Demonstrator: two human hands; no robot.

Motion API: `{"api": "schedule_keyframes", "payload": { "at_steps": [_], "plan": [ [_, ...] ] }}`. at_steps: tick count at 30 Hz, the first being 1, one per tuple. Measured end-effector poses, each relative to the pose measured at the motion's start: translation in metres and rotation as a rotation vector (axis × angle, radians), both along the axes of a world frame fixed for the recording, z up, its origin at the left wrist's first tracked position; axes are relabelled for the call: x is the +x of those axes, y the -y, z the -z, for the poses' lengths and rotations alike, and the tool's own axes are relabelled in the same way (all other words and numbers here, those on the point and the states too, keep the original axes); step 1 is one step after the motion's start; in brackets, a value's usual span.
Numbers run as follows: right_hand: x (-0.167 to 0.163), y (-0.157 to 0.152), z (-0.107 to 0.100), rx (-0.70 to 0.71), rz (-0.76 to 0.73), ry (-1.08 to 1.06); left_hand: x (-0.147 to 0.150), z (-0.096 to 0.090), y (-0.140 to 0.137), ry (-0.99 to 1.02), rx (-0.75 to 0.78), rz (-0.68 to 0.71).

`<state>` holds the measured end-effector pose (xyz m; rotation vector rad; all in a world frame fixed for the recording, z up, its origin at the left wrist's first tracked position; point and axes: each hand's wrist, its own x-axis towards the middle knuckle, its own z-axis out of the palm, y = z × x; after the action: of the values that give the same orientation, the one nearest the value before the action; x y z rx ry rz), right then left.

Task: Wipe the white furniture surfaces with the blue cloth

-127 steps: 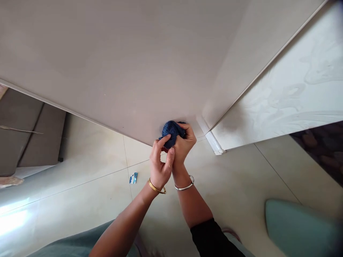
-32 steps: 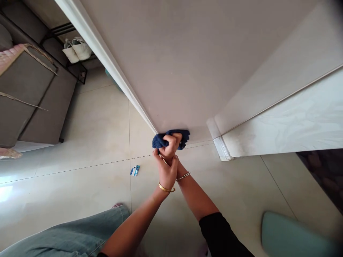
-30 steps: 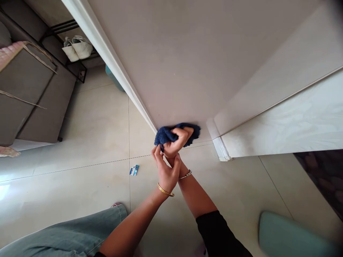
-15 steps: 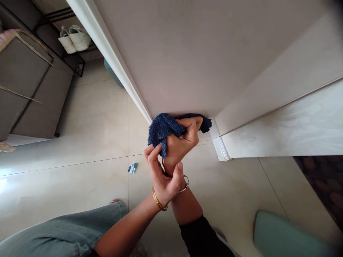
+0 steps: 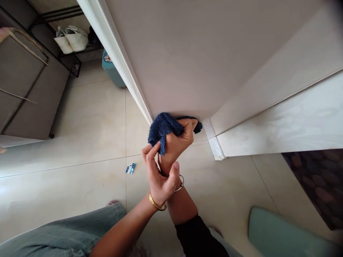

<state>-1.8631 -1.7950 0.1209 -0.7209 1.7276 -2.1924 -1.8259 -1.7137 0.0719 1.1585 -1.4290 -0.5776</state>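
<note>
A fluffy dark blue cloth (image 5: 164,128) is bunched in my right hand (image 5: 175,146), whose fingers are closed round it. The cloth lies against the bottom of a large grey-brown panel (image 5: 193,64), and its tail shows past my fingers on the right. My left hand (image 5: 159,178), with a gold bracelet (image 5: 154,202) on its wrist, crosses over my right wrist palm up. Its thumb stands apart and its fingers are loosely bent. The fingertips come up to the hanging edge of the cloth; whether they press on it is hard to see.
White trim (image 5: 128,67) edges the panel on the left, and a pale marbled wall base (image 5: 281,114) runs right. A small blue-and-white wrapper (image 5: 130,168) lies on the tiles. Around stand a green stool (image 5: 281,232), a teal bin (image 5: 114,73), white shoes (image 5: 76,38) on a rack, and a dark mat (image 5: 316,182).
My right hand and the cloth's tail have shifted slightly left along the panel's foot. My left hand moved with it. The view has turned a little, showing more of the teal bin.
</note>
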Motion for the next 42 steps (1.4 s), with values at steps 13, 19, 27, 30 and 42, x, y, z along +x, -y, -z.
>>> {"api": "schedule_keyframes", "payload": {
  "at_steps": [13,19,27,30,42],
  "plan": [
    [0.002,0.0,0.006,-0.073,-0.051,0.107,0.006,0.002,-0.003,-0.066,0.009,0.057],
    [0.001,0.002,0.014,-0.076,-0.042,0.083,0.008,-0.002,-0.004,-0.059,-0.004,0.041],
    [0.001,0.004,0.008,0.005,-0.012,0.075,0.01,0.0,-0.005,-0.042,-0.017,0.08],
    [0.001,0.003,0.009,0.041,-0.038,0.107,0.009,0.001,-0.005,-0.036,0.024,0.076],
    [-0.02,0.009,0.019,-0.032,0.302,-0.421,-0.005,-0.001,0.002,-0.122,0.081,0.158]
  ]
}}
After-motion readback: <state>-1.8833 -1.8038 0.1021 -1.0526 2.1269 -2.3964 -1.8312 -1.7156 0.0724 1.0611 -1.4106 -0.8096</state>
